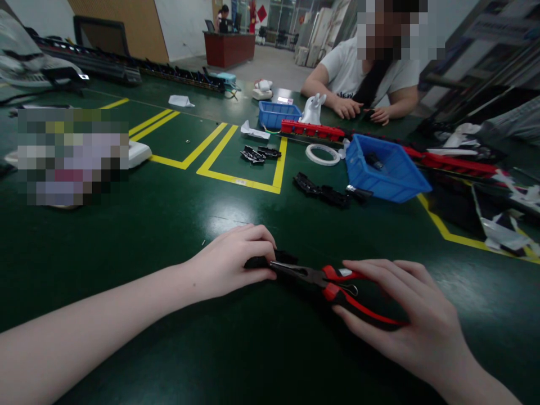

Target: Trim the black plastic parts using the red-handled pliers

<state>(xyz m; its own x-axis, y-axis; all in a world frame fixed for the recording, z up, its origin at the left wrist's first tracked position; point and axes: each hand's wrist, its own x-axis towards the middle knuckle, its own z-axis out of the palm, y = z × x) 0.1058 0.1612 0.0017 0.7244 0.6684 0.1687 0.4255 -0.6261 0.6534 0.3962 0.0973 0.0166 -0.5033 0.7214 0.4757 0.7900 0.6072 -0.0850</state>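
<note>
Left fingers [259,248] hold one black part [287,257], right fingers [377,269] one pair of pliers [314,277]; two blue bins [390,184] beyond.

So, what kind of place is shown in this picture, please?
Probably an assembly workshop: a green worktable with yellow lines, blue bins, and red-handled pliers in the right hand.

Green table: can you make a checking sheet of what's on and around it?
Surface: glossy green tabletop, yellow tape outlines.
Things in use: red-and-black-handled metal pliers, tips at a small black part.
Clutter: rectangular blue plastic bin, flat white ring, black plastic pieces.
Grips: left hand holds the part; right hand holds the pliers.
Cables: seemingly a thin dark cord, far left, blurry.
Surroundings: person in white shirt opposite; reddish-brown desk behind.
</note>
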